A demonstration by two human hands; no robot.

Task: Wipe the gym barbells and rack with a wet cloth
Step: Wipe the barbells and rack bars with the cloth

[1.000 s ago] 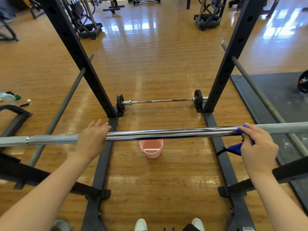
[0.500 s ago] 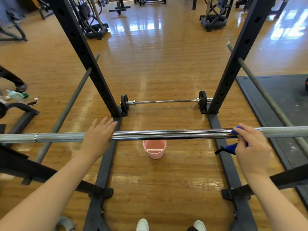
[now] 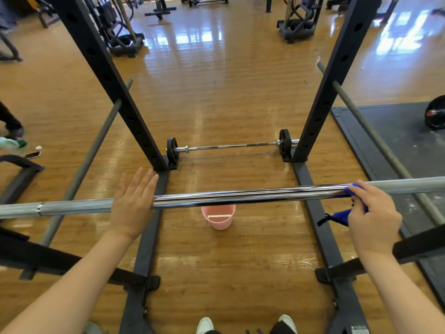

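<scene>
both bare forearms reach forward — left hand [image 3: 132,208] flat with straight fingers laid over the bar [image 3: 240,196], right hand [image 3: 372,214] curled, pinching the cloth [image 3: 342,216] against it.

The right hand [image 3: 372,213] with the cloth [image 3: 343,214] has slid slightly leftward along the bar [image 3: 240,195]; left-hand fingers [image 3: 137,182] straightened.
</scene>
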